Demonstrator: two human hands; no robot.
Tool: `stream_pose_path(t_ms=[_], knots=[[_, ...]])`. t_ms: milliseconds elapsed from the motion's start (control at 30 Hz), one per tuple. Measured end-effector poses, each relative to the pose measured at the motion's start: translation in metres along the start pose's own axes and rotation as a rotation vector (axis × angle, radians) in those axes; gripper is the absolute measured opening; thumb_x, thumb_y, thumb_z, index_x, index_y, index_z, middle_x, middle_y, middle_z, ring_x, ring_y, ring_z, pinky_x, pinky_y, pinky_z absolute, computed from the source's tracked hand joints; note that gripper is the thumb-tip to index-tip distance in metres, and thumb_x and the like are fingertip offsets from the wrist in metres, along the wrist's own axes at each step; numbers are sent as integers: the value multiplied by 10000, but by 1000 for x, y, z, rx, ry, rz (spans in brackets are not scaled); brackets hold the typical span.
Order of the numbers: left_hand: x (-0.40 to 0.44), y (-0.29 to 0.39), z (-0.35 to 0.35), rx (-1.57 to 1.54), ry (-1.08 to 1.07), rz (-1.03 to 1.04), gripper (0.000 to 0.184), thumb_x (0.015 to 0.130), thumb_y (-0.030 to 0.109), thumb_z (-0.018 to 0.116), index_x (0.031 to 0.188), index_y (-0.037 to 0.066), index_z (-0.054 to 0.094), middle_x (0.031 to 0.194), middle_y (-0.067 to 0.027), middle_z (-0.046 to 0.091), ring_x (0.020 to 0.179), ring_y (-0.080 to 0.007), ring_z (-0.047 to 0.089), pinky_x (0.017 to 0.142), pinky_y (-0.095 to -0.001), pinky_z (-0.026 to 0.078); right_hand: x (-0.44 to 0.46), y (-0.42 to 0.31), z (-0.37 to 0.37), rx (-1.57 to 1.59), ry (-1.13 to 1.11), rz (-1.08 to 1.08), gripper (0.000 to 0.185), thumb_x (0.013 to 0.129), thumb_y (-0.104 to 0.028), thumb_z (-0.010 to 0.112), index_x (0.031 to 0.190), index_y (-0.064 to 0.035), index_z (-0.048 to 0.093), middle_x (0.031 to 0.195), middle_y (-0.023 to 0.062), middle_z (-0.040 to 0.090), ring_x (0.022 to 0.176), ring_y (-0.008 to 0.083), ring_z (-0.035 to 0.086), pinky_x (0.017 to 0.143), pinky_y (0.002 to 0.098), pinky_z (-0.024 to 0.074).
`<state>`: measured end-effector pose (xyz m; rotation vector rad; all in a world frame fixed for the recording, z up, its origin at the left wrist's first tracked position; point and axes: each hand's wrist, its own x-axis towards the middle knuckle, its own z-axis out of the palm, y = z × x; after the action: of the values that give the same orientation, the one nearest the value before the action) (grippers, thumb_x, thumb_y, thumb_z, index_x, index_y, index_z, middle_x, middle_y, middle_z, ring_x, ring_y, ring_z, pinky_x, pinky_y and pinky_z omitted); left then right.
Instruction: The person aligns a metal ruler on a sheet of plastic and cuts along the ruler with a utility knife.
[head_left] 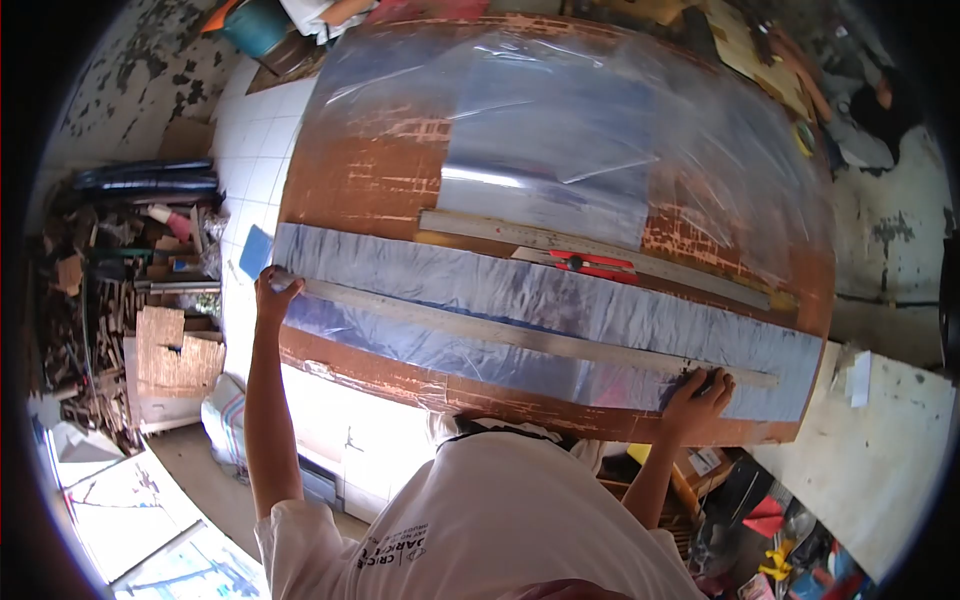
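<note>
A long pale straight strip lies across a bluish plastic-like sheet on the brown worktable. My left hand grips the strip's left end at the table's left edge, thumb and fingers closed round it. Near the strip's right end, my right hand has bent fingers around a small dark object that I cannot make out. Beyond the sheet lies a metal ruler, with a red cutter beside it.
Clear plastic film covers the table's far part. A roll of tape sits near the far right edge, by another person. Wood scraps are piled at left. A green bucket stands at the far left.
</note>
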<state>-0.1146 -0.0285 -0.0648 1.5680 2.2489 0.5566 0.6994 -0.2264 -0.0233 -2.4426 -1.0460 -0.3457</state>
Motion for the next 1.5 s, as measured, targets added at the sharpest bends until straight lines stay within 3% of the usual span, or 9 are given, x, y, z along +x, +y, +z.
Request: stream_pose_path(t_ms=[267,533,733,1033,1233,1500], knots=[[-14,39,-3,30,83,-45,918,627,343,968,1372,45,521,1295,-242,545,1232,-394,530,1054,-485,451,0,-1,-1,8,-10,-18,461,1025,-327,575,1295,45,608,1393,283,530,1327,438,479,1115,525,396],[-8,38,-1,-17,71,-69,956,578,340,984,1380,103,522,1284,-226,548,1221,-402,539,1037,-491,471,-1,1,0,-29,-23,-5,474,1033,-343,559,1305,43,599,1411,283,531,1365,443,451,1127,553,380],[-2,67,-14,105,-67,-271,1068,512,355,1013,1411,224,450,1315,-210,505,1235,-398,549,1039,-493,490,-1,9,5,-37,-26,-18,482,1039,-349,529,1306,46,600,1410,285,523,1350,441,464,1125,550,383],[23,61,-20,161,-213,-346,1230,462,404,1025,1485,186,378,1380,-238,542,1281,-412,553,1071,-499,478,0,0,-3,-64,-61,-17,489,1051,-360,510,1323,39,593,1421,283,511,1361,430,462,1122,541,398],[22,74,-27,177,-276,-354,1260,458,460,1019,1494,165,365,1388,-203,594,1334,-396,524,1110,-515,432,0,7,3,-66,-58,-19,461,1056,-333,521,1330,31,594,1417,270,506,1357,415,464,1126,519,403],[17,89,-33,205,-288,-390,1275,439,496,1006,1506,179,384,1404,-154,597,1357,-392,500,1116,-612,379,1,10,5,-60,-99,23,526,1060,-402,489,1350,29,569,1434,246,492,1366,397,450,1132,499,402]])
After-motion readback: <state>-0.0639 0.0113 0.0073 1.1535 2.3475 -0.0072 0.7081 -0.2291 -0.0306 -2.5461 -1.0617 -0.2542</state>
